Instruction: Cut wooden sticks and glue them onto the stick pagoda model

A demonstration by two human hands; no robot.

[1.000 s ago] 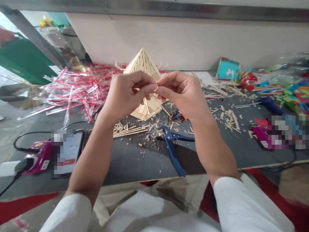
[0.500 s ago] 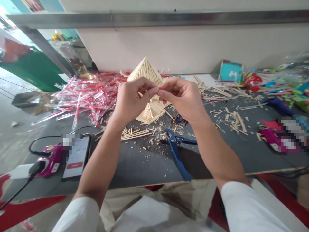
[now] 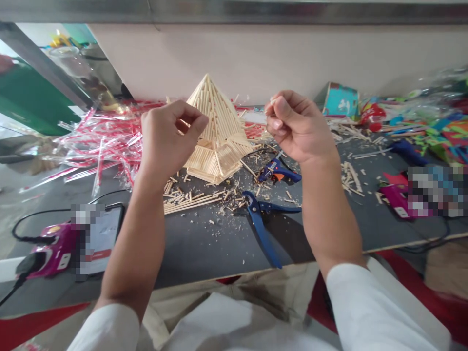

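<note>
A pointed model built of thin wooden sticks (image 3: 215, 117) stands on the dark table behind my hands. My left hand (image 3: 173, 136) is raised in front of its left side, thumb and fingertips pinched together; whatever they hold, if anything, is too small to name. To the right of the model, my right hand (image 3: 298, 124) is up with its fingers curled, a tiny whitish bit (image 3: 272, 101) between thumb and forefinger. Beneath and between the hands lie a blue glue gun (image 3: 278, 170) and an open blue cutter (image 3: 261, 226).
Red and clear plastic wrappers (image 3: 106, 141) are heaped at the left. A phone (image 3: 102, 239) and a purple power strip (image 3: 54, 248) lie at the front left. Loose sticks (image 3: 193, 202) and scraps surround the model. A teal cup (image 3: 341, 100) lies at the back right.
My hands, which met in the middle, have moved apart, left hand leftward and right hand rightward and up. The view has shifted, and the glue gun now shows fully.
</note>
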